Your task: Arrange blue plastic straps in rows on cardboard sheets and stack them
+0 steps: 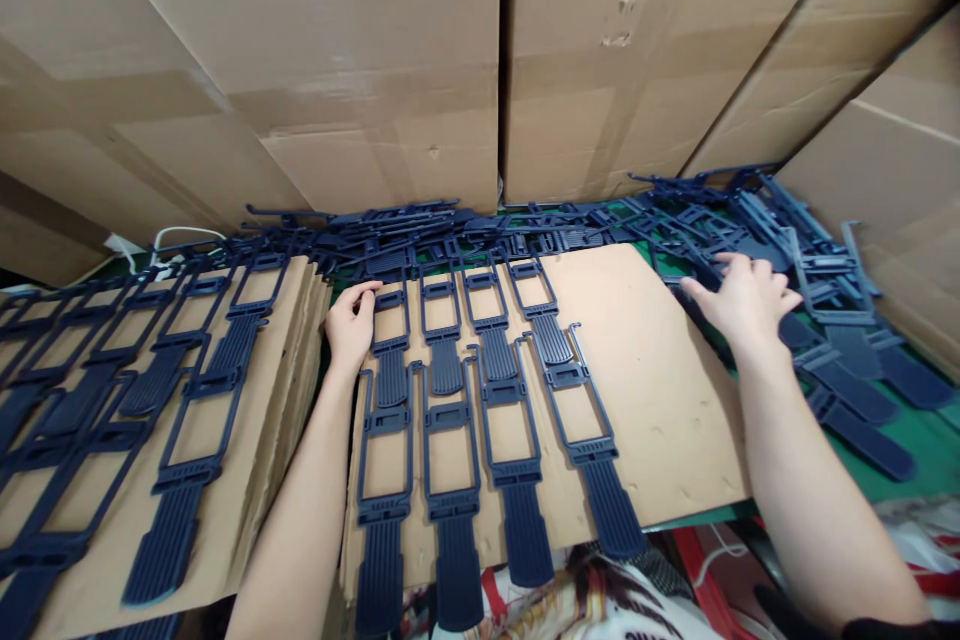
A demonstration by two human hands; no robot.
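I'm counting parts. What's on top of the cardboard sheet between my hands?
Eight dark blue frames, in two rows of four; the sheet is bare at right. The frames hide the cardboard beneath.

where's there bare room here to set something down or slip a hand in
The right part of the tan cardboard sheet is bare, between the rightmost dark blue ribbed plastic frames and the right forearm. Crowded: the sheet's left part, the stacked cardboard at left, and the tangled blue heap behind.
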